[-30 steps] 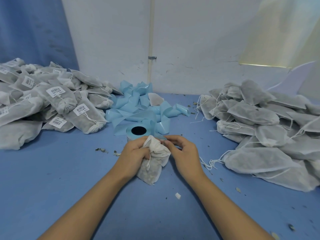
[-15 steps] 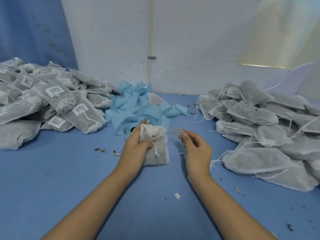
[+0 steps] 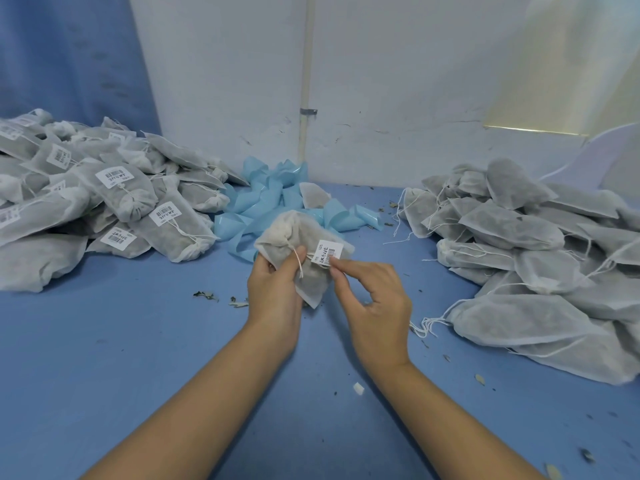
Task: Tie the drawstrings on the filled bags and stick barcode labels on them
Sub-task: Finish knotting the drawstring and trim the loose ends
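Bag [image 3: 292, 237], neck cinched and drawstring [image 3: 298, 263] dangling, is held just above the table [image 3: 138, 358] at dead centre as its barcode label [image 3: 327, 251] goes on. The left hand [image 3: 273, 289] grips the bag from the 9 o'clock side, thumb across its front and fingers curled behind. The right hand [image 3: 374, 296] comes in from 4 o'clock, forefinger and thumb pinching the label's lower edge against the fabric while the other fingers stay curled and hold nothing. A second ago both hands were at the bag's neck working the string. Half a second ago the bag lay on the table under the left hand while the right held a peeled label clear of it. Now the bag is raised and turned face-up, and the label sits on its upper right side. That puts the tying of this bag behind the worker and the labelling nearly done, though whether the label is fully flat cannot be told. It likely needs only pressing down. Finished bags [image 3: 114, 202] bearing labels lie heaped at 10 o'clock, the probable next stop. Unlabelled bags [image 3: 536, 254] with loose strings wait at 3 o'clock, so much of the job appears to remain. Spent blue liner [image 3: 263, 209] is heaped at 12 o'clock.
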Motion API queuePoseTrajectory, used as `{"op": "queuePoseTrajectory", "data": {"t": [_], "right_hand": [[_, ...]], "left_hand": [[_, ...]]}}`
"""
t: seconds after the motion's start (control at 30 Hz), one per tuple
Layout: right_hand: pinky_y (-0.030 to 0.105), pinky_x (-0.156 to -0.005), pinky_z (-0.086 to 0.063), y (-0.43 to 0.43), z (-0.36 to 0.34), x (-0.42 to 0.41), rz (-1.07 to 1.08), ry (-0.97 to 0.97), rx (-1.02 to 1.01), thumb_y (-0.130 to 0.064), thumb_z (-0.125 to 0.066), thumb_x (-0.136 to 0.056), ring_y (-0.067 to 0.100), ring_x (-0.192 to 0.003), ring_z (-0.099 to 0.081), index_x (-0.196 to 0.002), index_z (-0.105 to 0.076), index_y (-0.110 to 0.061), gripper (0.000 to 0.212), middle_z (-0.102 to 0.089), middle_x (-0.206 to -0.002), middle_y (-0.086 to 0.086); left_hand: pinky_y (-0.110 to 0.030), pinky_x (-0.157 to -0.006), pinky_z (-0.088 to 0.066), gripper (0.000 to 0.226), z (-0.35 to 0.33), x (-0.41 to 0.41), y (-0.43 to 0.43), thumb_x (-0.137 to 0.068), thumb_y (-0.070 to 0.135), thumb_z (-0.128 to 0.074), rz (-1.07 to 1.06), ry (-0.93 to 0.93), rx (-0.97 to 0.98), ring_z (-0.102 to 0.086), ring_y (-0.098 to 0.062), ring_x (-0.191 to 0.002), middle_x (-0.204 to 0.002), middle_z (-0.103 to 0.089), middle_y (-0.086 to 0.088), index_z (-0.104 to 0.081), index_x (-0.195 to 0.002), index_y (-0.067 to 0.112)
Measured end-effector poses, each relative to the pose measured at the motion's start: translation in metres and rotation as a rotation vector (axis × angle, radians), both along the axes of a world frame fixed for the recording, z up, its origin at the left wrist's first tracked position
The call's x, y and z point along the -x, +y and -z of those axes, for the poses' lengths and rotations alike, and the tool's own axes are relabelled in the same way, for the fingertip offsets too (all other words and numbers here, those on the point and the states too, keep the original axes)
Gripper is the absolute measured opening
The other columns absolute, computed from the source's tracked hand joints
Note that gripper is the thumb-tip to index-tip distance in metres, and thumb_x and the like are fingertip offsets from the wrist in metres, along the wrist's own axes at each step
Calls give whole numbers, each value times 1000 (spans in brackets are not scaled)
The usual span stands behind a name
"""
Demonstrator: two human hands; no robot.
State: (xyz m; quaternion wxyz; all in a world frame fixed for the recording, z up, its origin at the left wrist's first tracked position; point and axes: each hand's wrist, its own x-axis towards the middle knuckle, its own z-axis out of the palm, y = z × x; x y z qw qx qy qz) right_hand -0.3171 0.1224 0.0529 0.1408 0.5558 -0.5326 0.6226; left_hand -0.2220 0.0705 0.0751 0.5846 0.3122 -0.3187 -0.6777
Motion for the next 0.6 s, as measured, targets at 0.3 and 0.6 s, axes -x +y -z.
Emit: {"op": "queuePoseTrajectory", "data": {"t": [0.3, 0.6], "right_hand": [[24, -74, -45, -1, 2, -2, 12, 123, -36, -15, -72, -80, 19, -77, -59, -83, -76, -14, 5, -71, -82, -4], [30, -77, -45, -1, 2, -2, -11, 42, -198, -32, -62, -80, 11, -86, -51, -92, -75, -24, 19, -62, -89, -9]], "left_hand": [[-24, -68, -56, 13, -4, 1, -1, -90, 1, -58, -24, 86, 19, -66, -11, -72, -86, -67, -2, -58, -99, 12], [-37, -82, -53, 22, -1, -3, -6, -91, 5, -58, -11, -6, 21, -65, -20, -83, -94, -67, -8, -57, -113, 4]]}}
